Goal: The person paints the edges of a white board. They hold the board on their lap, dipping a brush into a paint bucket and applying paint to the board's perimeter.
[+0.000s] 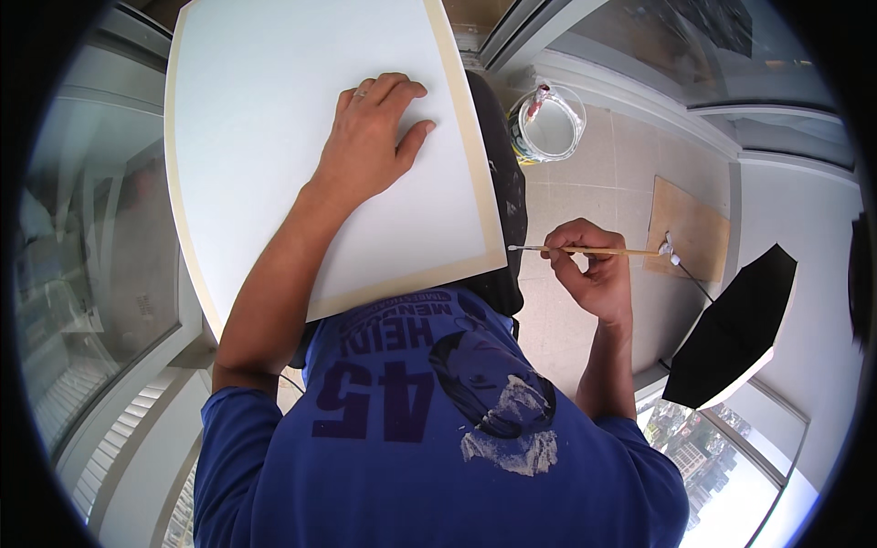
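Nearest the lens, a blue printed shirt [429, 429] smeared with white paint is seen, with both forearms rising from it.

A thin paintbrush [585, 250] is pinched in the right hand [594, 274], taken between thumb and bent fingers near the middle of its wooden handle. Its long axis is found to lie almost level across the view: the white-loaded tip points toward the left hand's side and stops just off the near right corner of the canvas, while the butt end points away to the right, over a brown board [690, 228] on the floor. The brush is judged light, stiff along the handle and soft only at the bristles; a grip at mid-handle or nearer the ferrule is judged suitable, and the wet tip is to be kept off the fingers.

A white canvas panel [274, 128] with a taped cream border is held down by the left hand [370, 137], which is laid flat, fingers spread, palm pressed on its right half. The panel is judged rigid, light and easily marked; its bare edges are the safer places to take hold.

Beyond the right hand, an open paint tub [546, 123] is noted on the tiled floor [621, 155]. Right of that hand, a black umbrella-shaped object [735, 329] is seen.
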`<state>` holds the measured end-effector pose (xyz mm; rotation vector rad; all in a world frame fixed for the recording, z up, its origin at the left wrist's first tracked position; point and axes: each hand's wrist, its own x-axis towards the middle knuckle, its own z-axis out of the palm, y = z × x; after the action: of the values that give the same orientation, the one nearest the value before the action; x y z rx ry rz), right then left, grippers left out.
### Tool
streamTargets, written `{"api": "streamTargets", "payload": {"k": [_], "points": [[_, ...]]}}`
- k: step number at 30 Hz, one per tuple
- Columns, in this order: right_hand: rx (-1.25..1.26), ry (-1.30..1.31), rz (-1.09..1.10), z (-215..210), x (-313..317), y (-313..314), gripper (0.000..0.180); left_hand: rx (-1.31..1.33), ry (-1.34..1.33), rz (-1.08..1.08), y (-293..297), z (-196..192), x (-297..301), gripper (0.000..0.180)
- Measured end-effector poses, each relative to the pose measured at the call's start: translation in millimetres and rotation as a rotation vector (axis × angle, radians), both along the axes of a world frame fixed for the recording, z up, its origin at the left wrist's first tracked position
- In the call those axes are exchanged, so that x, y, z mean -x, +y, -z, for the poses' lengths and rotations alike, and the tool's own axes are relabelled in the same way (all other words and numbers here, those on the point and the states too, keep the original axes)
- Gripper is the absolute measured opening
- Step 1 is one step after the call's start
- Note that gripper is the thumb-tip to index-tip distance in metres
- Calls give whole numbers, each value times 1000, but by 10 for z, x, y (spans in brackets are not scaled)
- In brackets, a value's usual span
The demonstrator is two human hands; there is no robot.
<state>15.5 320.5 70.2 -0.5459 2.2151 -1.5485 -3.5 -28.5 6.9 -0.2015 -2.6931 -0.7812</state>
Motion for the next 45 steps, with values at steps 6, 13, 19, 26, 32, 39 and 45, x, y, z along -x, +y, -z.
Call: {"api": "streamTargets", "payload": {"k": [6, 13, 19, 26, 32, 39, 45], "points": [[-52, 1, -62, 17, -32, 5, 17, 11, 3, -7, -5, 16, -13, 35], [-100, 50, -115, 4, -39, -9, 18, 10, 11, 2, -9, 17, -3, 35], [-125, 53, -164, -32, -3, -4, 19, 15, -1, -6, -5, 20, -1, 35], [-129, 74, -119, 22, 23, -47, 18, 14, -4, -10, -1, 14, -4, 35], [-129, 58, -168, -23, 16, -11, 18, 10, -17, -15, -7, 16, -7, 35], [-138, 83, -163, 2, 25, -28, 17, 12, -5, -8, -5, 24, -3, 35], [-154, 51, -199, -19, 42, -20, 17, 14, -2, -11, -4, 28, -4, 34]]}}
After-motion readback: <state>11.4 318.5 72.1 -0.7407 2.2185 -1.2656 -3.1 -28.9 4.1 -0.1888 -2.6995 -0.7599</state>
